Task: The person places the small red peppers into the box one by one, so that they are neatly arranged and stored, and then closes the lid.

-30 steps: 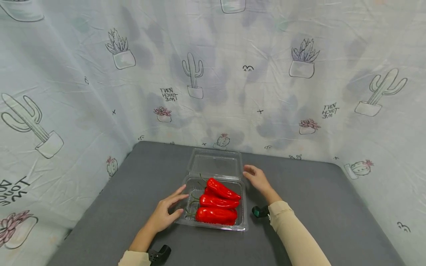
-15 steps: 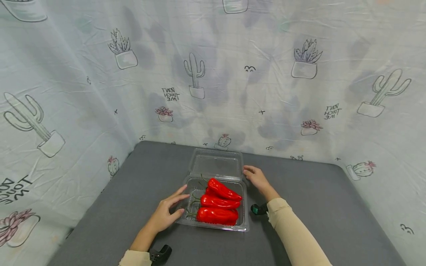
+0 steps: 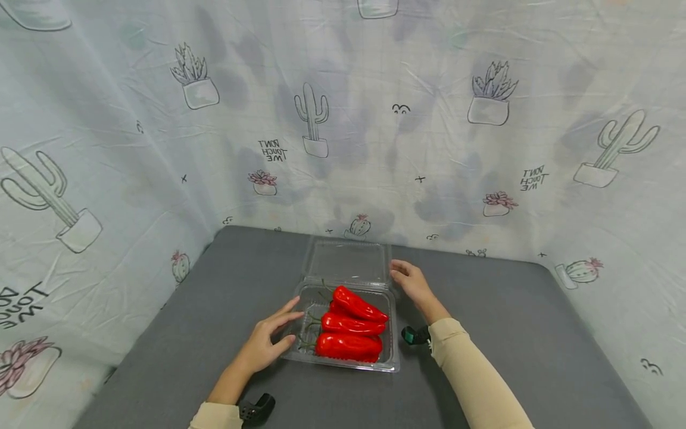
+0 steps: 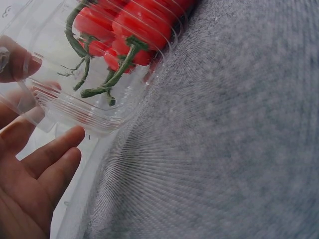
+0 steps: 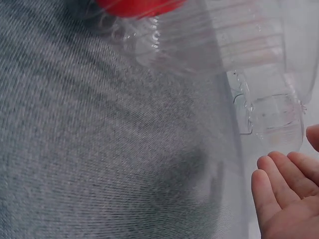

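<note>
A clear plastic clamshell container point(image 3: 393, 351) lies with its lid point(image 3: 348, 262) folded back toward the rear. In its base are several glossy red peppers point(image 3: 351, 344) with green stems point(image 4: 117, 74), pointing left. My left hand point(image 3: 264, 341) is at the container's left edge, fingers and thumb spread along the rim. The left wrist view has the thumb overlapping the clear rim and two fingers extended below it. My right hand point(image 3: 415, 286) is beside the lid's right edge, near the hinge, fingers slightly bent. In the right wrist view its fingertips point(image 5: 271, 158) are close by the clear plastic.
The container stands on a grey cloth-covered table point(image 3: 514, 333). Behind and to the left hangs a pale curtain point(image 3: 354, 119) printed with cacti. A black wrist device point(image 3: 259, 410) sits by the left wrist and another point(image 3: 415, 335) by the right.
My right hand has shifted slightly away from me and left, along the lid's edge. The lid's outline looks slightly changed. The left hand and peppers stay as they were.
</note>
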Action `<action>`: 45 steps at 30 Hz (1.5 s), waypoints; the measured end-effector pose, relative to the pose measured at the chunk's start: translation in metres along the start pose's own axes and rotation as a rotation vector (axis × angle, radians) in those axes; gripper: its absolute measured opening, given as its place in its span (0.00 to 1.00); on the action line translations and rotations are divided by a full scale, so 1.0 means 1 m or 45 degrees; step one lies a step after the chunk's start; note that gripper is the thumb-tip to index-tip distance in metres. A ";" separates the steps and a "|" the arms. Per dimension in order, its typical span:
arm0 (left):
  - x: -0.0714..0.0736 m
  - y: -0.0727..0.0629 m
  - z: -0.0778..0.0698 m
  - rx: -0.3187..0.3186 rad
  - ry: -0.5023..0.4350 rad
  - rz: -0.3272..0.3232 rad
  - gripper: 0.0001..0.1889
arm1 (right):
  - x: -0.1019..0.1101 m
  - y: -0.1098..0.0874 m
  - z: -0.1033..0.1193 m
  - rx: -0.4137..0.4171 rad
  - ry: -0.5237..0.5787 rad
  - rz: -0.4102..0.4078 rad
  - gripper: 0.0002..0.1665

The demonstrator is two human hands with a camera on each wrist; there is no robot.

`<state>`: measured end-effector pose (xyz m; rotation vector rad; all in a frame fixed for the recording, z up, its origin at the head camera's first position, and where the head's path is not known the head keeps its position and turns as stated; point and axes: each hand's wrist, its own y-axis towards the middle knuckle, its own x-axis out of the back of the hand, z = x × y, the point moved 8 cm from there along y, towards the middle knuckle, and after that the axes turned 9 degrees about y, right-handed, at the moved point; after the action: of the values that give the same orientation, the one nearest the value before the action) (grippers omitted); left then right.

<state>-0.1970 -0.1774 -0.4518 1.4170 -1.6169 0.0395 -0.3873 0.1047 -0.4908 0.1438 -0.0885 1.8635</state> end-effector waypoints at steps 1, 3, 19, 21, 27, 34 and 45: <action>0.000 0.000 0.000 0.002 0.004 0.000 0.21 | 0.000 -0.001 0.001 0.005 0.004 -0.003 0.27; 0.000 -0.001 0.000 0.008 0.008 -0.002 0.21 | 0.000 -0.001 0.004 0.022 -0.003 -0.009 0.27; -0.001 -0.001 -0.002 0.019 0.022 -0.011 0.21 | 0.005 -0.013 0.029 0.147 -0.039 -0.042 0.26; -0.002 -0.002 -0.002 0.026 0.022 -0.010 0.21 | 0.005 -0.015 0.030 0.162 -0.033 -0.032 0.26; -0.003 -0.003 0.001 0.042 0.014 -0.018 0.21 | 0.004 -0.021 0.036 0.203 -0.055 -0.009 0.27; -0.011 -0.008 0.020 0.041 0.058 -0.045 0.22 | 0.001 -0.034 0.052 0.260 -0.053 0.024 0.28; -0.003 -0.002 0.000 0.062 0.062 -0.034 0.22 | 0.002 -0.044 0.053 0.354 -0.067 0.045 0.29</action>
<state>-0.1963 -0.1762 -0.4545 1.4640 -1.5663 0.0982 -0.3429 0.1128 -0.4388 0.3856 0.1332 1.9005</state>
